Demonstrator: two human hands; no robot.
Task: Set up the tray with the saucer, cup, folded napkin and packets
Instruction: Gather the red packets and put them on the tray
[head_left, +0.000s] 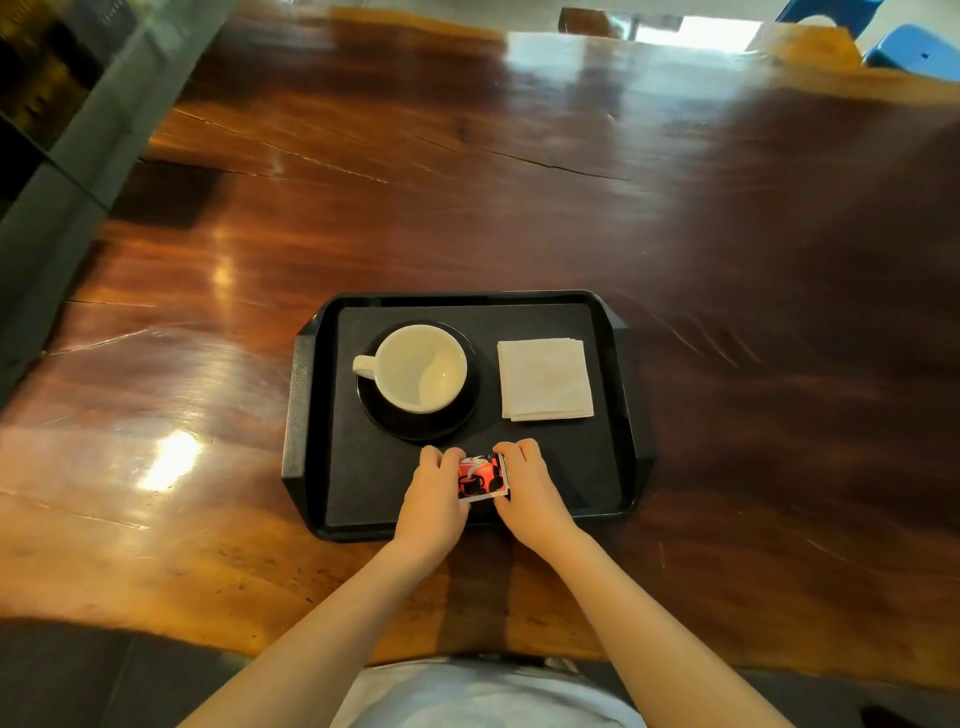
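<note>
A black tray (613, 467) lies on the wooden table in front of me. On its left half a white cup (421, 366) stands on a black saucer (457, 421), handle pointing left. A folded white napkin (544, 378) lies on the right half. Near the tray's front edge sit red and black packets (480, 477). My left hand (434, 499) holds their left side with curled fingers. My right hand (527, 486) holds their right side the same way. How many packets are stacked I cannot tell.
The glossy wooden table (467, 182) stretches far behind and to both sides of the tray. A grey ledge (67, 171) runs along the left. Blue chairs (914, 49) stand at the far right corner.
</note>
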